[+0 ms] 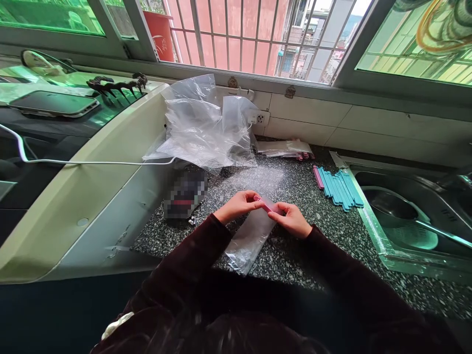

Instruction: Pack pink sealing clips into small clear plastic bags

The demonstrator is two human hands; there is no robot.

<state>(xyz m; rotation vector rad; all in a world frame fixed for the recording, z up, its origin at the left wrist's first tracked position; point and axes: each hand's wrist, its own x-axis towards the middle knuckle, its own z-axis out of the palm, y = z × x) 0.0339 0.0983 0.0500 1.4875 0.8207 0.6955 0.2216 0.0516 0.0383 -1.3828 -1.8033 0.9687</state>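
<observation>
Between my two hands is a pink bag clip (266, 207), set across the end of a clear plastic bag (250, 236). My left hand (239, 205) pinches the clip's left end. With thumb and fingers, my right hand (293, 219) grips the clip's right end and the plastic there. The bag hangs down toward me over the speckled counter (295, 265). Whether the clip is snapped closed cannot be made out. To the right, several blue bag clips (341, 189) lie side by side, with a pink clip (318, 177) at their left end.
Clear plastic bags (202, 128) are heaped at the back left. Flat bags with pink clips (283, 147) lie against the wall. A dark phone-like object (185, 194) lies left, a white cable (92, 162) behind it. A sink with a pan (393, 204) is at right.
</observation>
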